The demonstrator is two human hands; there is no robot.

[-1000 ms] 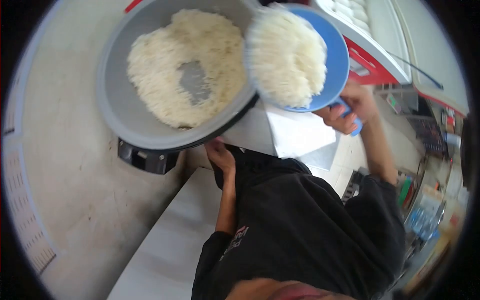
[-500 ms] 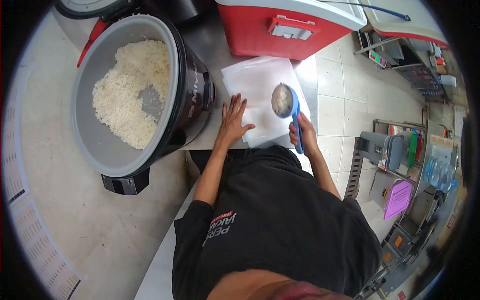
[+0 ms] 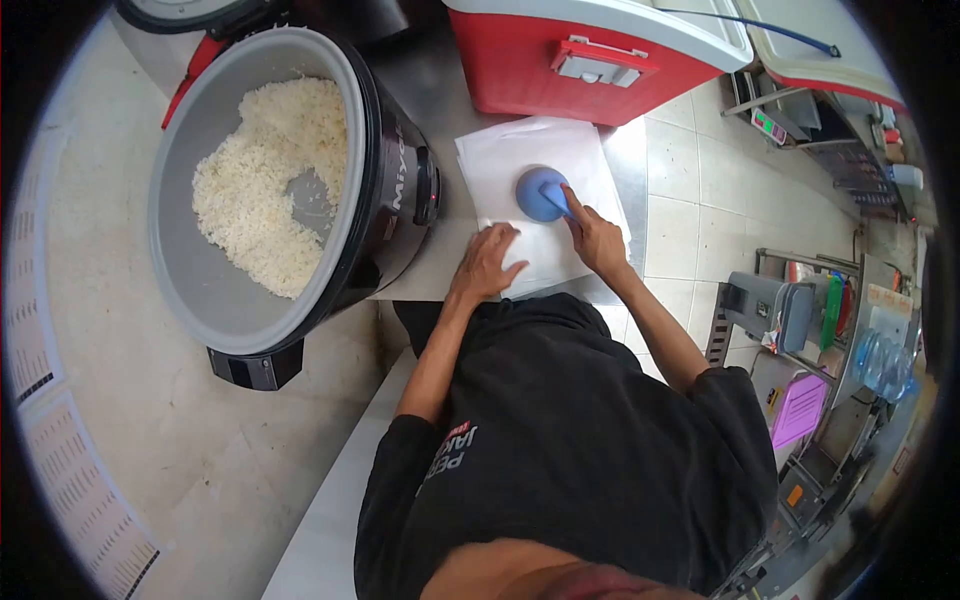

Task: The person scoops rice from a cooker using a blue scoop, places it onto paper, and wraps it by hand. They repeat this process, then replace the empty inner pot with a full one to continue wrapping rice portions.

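Note:
My right hand (image 3: 597, 243) is wrapped round the handle of a blue rice scoop (image 3: 540, 194). Its round bowl is turned over, rounded back up, above or on the stacked white paper sheets (image 3: 545, 140); what lies under the bowl is hidden. At the near left edge of the sheets rests my left hand (image 3: 485, 262), fingers apart and holding nothing. To the left stands a big rice cooker (image 3: 395, 235) with its lid up. White rice (image 3: 245, 200) lies in its grey pot, with a hollow where the pot's bottom shows.
A red cooler box with a white rim (image 3: 560, 75) stands just behind the paper on the steel table (image 3: 625, 160). Tiled floor (image 3: 680, 210) lies to the right, with shelves, a grey bin (image 3: 765, 300) and plastic bottles (image 3: 885, 358) beyond.
The scoop has gone from bowl up, with rice showing in it, to bowl down over the paper, a little leftward. My left hand has moved slightly nearer to me along the sheets.

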